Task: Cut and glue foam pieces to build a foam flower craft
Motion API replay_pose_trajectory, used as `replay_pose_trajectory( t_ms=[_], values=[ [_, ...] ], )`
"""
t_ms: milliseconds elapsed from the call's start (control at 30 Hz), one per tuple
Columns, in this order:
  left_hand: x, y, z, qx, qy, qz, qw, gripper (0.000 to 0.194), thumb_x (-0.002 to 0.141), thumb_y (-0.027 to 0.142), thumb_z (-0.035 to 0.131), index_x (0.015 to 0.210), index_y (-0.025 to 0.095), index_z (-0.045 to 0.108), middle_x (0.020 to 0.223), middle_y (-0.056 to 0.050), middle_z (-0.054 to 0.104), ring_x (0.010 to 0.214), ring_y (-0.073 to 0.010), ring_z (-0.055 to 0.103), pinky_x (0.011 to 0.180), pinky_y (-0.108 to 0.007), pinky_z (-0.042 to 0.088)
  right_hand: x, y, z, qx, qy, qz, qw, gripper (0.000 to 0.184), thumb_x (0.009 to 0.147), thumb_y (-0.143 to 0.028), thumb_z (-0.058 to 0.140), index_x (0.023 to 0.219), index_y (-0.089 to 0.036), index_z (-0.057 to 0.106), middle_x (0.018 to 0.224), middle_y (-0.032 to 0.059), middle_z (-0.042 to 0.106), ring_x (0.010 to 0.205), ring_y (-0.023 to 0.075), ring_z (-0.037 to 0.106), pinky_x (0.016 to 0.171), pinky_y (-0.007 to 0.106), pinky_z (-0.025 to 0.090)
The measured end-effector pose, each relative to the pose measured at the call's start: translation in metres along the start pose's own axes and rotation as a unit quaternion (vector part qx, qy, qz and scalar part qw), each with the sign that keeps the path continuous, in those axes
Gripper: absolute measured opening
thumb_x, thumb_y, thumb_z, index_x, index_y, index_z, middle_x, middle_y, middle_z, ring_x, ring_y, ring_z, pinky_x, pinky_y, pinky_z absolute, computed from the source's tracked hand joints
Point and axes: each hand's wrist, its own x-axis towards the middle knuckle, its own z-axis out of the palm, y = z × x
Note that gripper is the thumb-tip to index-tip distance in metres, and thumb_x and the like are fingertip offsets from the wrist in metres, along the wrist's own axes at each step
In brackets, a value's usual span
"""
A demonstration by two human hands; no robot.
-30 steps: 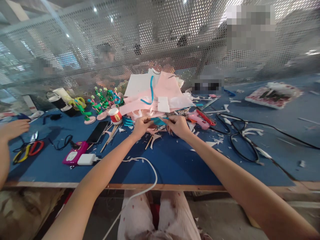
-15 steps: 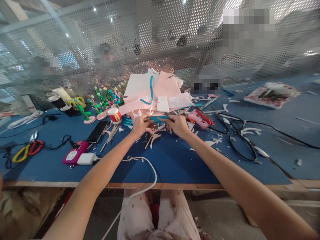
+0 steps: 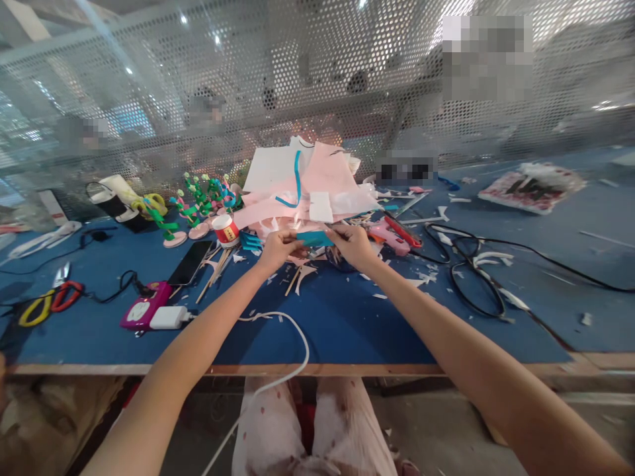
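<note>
Between my hands, above the blue table, a flat teal strip (image 3: 314, 238) is stretched sideways; whether it is paper or foam I cannot tell. My left hand (image 3: 279, 251) pinches its left end and my right hand (image 3: 353, 246) pinches its right end. Behind it lie pink and white sheets (image 3: 325, 172) with a thin curled teal strip (image 3: 298, 178) on top. Left of my left hand are more teal pieces (image 3: 251, 240) and a red and white tub (image 3: 225, 231). A pink glue gun (image 3: 389, 238) lies right of my right hand.
Green craft plants (image 3: 196, 208) on round bases stand at the back left. A black phone (image 3: 191, 262), purple power strip (image 3: 147, 306) and scissors (image 3: 52, 297) lie left. A black cable (image 3: 459, 264) loops at right; a white cable (image 3: 302, 337) crosses the front edge.
The teal strip has turned so more of its flat face shows, and my right fingers have shifted on its end. The view has moved slightly.
</note>
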Motion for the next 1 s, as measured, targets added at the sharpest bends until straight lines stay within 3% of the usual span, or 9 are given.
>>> replay_pose_trajectory(
  t_ms=[167, 333, 500, 667, 800, 1000],
  values=[
    [-0.002, 0.0, 0.004, -0.033, 0.012, 0.001, 0.999, 0.023, 0.062, 0.028, 0.074, 0.068, 0.012, 0.058, 0.055, 0.0, 0.066, 0.048, -0.0137, 0.063, 0.054, -0.026, 0.054, 0.0, -0.001, 0.001, -0.016, 0.007, -0.021, 1.0, 0.041, 0.079, -0.045, 0.044, 0.048, -0.02, 0.034, 0.045, -0.0023, 0.031, 0.046, 0.0098, 0.034, 0.048, 0.026, 0.026],
    [-0.004, 0.0, 0.008, -0.024, 0.044, 0.015, 0.999, 0.02, 0.068, 0.032, 0.068, 0.065, 0.015, 0.057, 0.051, 0.003, 0.063, 0.045, -0.0127, 0.061, 0.051, -0.026, 0.052, -0.002, -0.005, 0.005, -0.03, 0.03, -0.02, 0.999, 0.046, 0.079, -0.051, 0.042, 0.047, -0.02, 0.03, 0.044, -0.0024, 0.028, 0.046, 0.0092, 0.031, 0.047, 0.026, 0.025],
    [-0.005, -0.001, 0.01, -0.019, 0.055, 0.04, 0.997, 0.018, 0.07, 0.031, 0.065, 0.064, 0.016, 0.056, 0.05, 0.004, 0.062, 0.043, -0.0125, 0.059, 0.049, -0.025, 0.05, -0.006, -0.012, 0.008, -0.013, 0.049, -0.009, 0.999, 0.051, 0.08, -0.06, 0.04, 0.048, -0.02, 0.031, 0.041, -0.0013, 0.034, 0.044, 0.0101, 0.035, 0.046, 0.026, 0.026],
    [-0.006, 0.0, 0.009, -0.006, 0.065, 0.058, 0.996, 0.023, 0.068, 0.037, 0.066, 0.063, 0.017, 0.055, 0.05, 0.004, 0.061, 0.045, -0.0132, 0.059, 0.05, -0.026, 0.05, -0.01, -0.011, 0.009, 0.046, 0.003, 0.045, 0.998, 0.053, 0.081, -0.065, 0.036, 0.051, -0.021, 0.039, 0.038, -0.0003, 0.044, 0.037, 0.0115, 0.041, 0.043, 0.026, 0.031],
    [-0.006, -0.001, 0.01, -0.009, 0.07, 0.051, 0.996, 0.021, 0.068, 0.034, 0.066, 0.063, 0.017, 0.055, 0.05, 0.004, 0.06, 0.044, -0.0132, 0.059, 0.051, -0.026, 0.05, -0.009, -0.008, 0.011, -0.001, 0.032, 0.023, 0.999, 0.055, 0.082, -0.064, 0.034, 0.048, -0.022, 0.036, 0.038, 0.0005, 0.044, 0.041, 0.0119, 0.042, 0.048, 0.027, 0.033],
    [-0.006, -0.003, 0.014, -0.013, 0.077, 0.061, 0.995, 0.018, 0.071, 0.029, 0.062, 0.062, 0.017, 0.053, 0.048, 0.005, 0.059, 0.044, -0.0115, 0.058, 0.051, -0.025, 0.05, -0.009, -0.007, 0.013, -0.076, 0.078, -0.017, 0.994, 0.044, 0.086, -0.05, 0.036, 0.052, -0.022, 0.031, 0.044, -0.0005, 0.037, 0.046, 0.0121, 0.039, 0.049, 0.028, 0.026]
  ],
)
